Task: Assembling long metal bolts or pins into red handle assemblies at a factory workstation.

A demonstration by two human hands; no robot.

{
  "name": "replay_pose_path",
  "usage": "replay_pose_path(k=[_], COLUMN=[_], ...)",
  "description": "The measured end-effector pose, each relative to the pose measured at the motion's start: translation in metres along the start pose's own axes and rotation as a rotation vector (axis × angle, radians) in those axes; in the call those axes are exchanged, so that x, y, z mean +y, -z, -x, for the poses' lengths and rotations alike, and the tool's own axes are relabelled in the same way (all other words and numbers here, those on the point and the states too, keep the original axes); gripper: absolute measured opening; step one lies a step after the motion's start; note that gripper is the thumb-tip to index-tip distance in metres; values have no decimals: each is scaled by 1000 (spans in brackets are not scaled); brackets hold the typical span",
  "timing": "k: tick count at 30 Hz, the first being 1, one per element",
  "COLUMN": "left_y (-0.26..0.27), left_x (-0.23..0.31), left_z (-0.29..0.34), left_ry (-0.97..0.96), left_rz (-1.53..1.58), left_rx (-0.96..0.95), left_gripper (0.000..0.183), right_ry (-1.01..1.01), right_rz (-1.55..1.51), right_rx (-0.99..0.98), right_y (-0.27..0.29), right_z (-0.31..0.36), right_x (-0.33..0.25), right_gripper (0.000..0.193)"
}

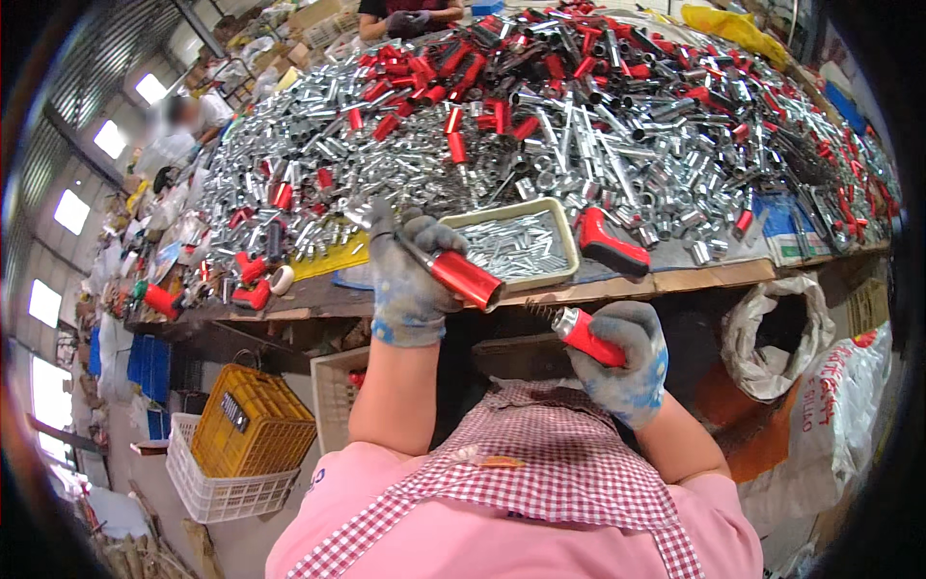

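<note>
In a grey-and-blue work glove, my left hand (pixel 409 289) is closed around a shiny red metal tube (pixel 467 279), whose open end points down and right. A thin metal piece runs along the fingers at its upper end. My right hand (pixel 623 365), gloved alike, grips a red cylinder with a silver collar (pixel 590 340). A thin coil spring (pixel 542 311) sticks out of that collar toward the tube. The two pieces are apart, held over the table's near edge. Just beyond my left hand sits a cream tray (pixel 571 243) of small metal pins (pixel 509 245).
A large heap of metal tubes and red parts (pixel 434 125) covers the table. A red-and-black handle (pixel 612 244) lies right of the tray. A yellow crate (pixel 253 422) and white basket (pixel 231 492) stand lower left; an open white sack (pixel 772 338) is at right. Co-workers are beyond.
</note>
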State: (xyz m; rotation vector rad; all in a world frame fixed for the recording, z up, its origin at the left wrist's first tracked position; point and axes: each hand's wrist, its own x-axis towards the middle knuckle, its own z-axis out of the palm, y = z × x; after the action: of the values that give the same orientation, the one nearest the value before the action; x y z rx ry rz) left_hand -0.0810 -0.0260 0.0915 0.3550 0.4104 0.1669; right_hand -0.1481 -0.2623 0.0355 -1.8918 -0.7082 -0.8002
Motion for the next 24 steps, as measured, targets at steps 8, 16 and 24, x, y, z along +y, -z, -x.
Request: replay_pose_path(k=[8, 16, 24], left_y=[17, 16, -5], left_x=[-19, -17, -23], left_z=[1, 0, 22], left_ry=[-87, 13, 90], left_rz=[-93, 27, -382], left_rx=[60, -227, -1496], left_gripper=[36, 30, 26], right_ry=[436, -20, -1540], right_rz=[295, -38, -2003], right_rx=[-190, -206, -905], right_y=[-17, -25, -85], right_z=[-17, -19, 50], right_x=[-2, -5, 21], right_gripper=[39, 37, 58])
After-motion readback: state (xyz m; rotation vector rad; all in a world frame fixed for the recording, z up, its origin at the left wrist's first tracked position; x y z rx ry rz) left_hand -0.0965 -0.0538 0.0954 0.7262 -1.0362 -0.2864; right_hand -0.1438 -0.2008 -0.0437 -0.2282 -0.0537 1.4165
